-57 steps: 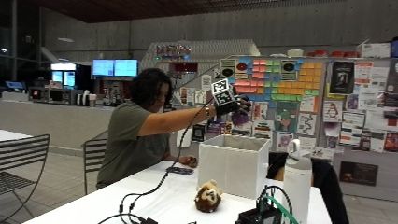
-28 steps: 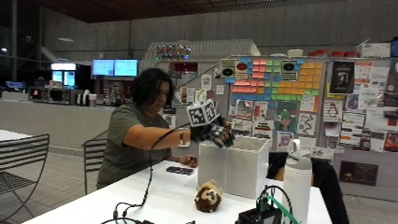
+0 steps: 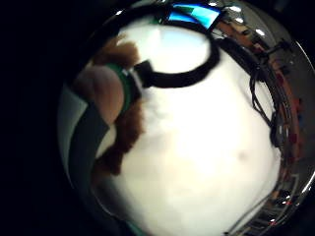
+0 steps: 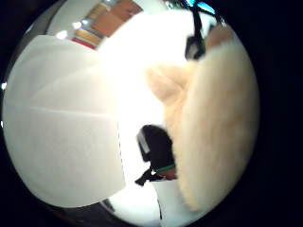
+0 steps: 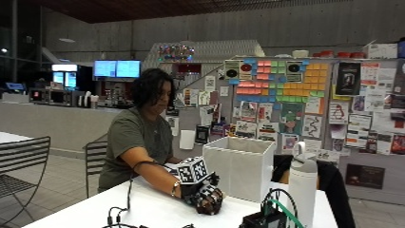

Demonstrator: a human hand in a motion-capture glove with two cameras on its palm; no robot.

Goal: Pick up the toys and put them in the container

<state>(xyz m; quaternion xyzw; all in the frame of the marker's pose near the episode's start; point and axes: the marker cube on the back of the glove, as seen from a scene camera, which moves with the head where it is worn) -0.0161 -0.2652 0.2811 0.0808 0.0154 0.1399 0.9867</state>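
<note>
Nearest you on the white table [image 5: 145, 213], your gloved right hand [image 5: 204, 197] is down on the tabletop with its fingers curled over the plush toy [image 4: 213, 127]. From the outside view the toy is hidden under that hand, so I judge the hold from the palm views: cream fur fills the thumb side and brown fur with a green band lies close on the little-finger side. Whether the fingers have fully closed round it, I cannot make out.

The container [image 5: 237, 166], a white open-topped box, stands just beyond and to the right of your hand. The lift must carry the toy up over its near rim. The box's inside is not visible.
</note>
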